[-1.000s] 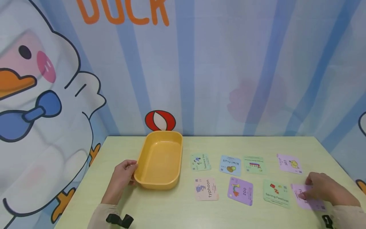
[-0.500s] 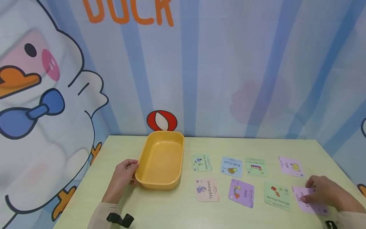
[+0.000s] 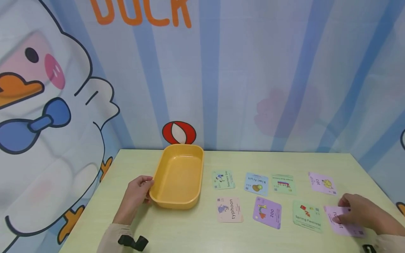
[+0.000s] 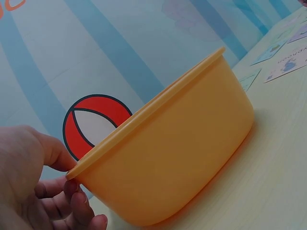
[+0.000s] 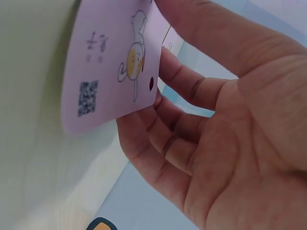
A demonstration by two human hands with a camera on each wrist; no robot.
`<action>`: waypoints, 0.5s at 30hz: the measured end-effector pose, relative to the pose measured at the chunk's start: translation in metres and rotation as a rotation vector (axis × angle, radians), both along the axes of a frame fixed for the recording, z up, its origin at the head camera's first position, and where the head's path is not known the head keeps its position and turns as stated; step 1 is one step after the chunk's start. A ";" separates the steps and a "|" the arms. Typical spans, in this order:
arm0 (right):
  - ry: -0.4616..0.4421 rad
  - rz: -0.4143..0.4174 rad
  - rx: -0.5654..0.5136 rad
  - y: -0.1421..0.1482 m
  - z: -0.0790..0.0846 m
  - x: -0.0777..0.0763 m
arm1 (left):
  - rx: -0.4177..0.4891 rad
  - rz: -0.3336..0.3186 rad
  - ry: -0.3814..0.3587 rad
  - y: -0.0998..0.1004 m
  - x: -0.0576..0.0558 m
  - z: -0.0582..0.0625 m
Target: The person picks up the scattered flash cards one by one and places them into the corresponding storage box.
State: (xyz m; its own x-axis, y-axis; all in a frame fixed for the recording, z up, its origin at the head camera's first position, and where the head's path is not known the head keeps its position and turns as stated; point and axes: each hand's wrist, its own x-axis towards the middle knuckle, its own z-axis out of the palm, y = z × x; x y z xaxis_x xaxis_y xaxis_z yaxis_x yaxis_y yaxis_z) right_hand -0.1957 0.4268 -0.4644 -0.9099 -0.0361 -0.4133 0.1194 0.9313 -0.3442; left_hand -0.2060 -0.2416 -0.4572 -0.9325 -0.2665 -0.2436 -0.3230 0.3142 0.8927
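Two light sleeves with dark bands at the cuffs reach in from the near edge. The right hand (image 3: 360,212) pinches a purple card (image 3: 343,229), thumb on its printed face and fingers behind; this card is at the right end of the nearer row, tilted up from the table (image 3: 174,233) in the wrist view (its word, partly covered, begins with "r"). Whether any edge still touches the wood, I cannot tell. The left hand (image 3: 135,194) grips the rim of a yellow tray (image 3: 174,205), thumb above and fingers curled beneath; the tray sits on the table, left of all the cards, its inside bare.

Along the nearer row, from left, lie a pink typhoon card (image 3: 229,210), a purple zoo card (image 3: 267,213) and a green Spring Festival card (image 3: 307,216), just beside the held one. Farther back lie a green Teachers' Day card (image 3: 223,180), a blue kiwi fruit card (image 3: 256,184), a green card with a long boat (image 3: 283,184) and a lilac cat card (image 3: 322,183).

Behind hangs a blue-striped backdrop (image 3: 237,70) with a red-and-white ball (image 3: 179,133) and a big white duck (image 3: 44,186).
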 end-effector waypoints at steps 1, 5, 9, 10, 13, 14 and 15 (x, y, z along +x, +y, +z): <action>-0.004 -0.007 0.000 0.001 -0.001 0.000 | 0.000 -0.001 0.000 0.000 0.000 0.000; -0.018 -0.028 -0.006 0.003 -0.003 -0.001 | 0.000 0.000 -0.001 0.000 -0.001 0.000; -0.026 -0.026 -0.013 0.002 -0.001 0.000 | -0.004 0.001 -0.007 0.001 -0.001 0.001; -0.028 -0.026 -0.019 0.001 0.000 0.000 | -0.005 0.001 -0.006 0.002 -0.001 0.002; -0.031 -0.033 -0.041 -0.001 0.002 0.003 | -0.002 -0.003 -0.002 0.002 -0.001 0.002; -0.033 -0.035 -0.045 -0.001 0.002 0.003 | 0.000 -0.003 -0.001 0.001 0.000 0.002; -0.036 -0.039 -0.051 -0.002 0.003 0.004 | 0.001 -0.004 0.000 0.001 0.000 0.002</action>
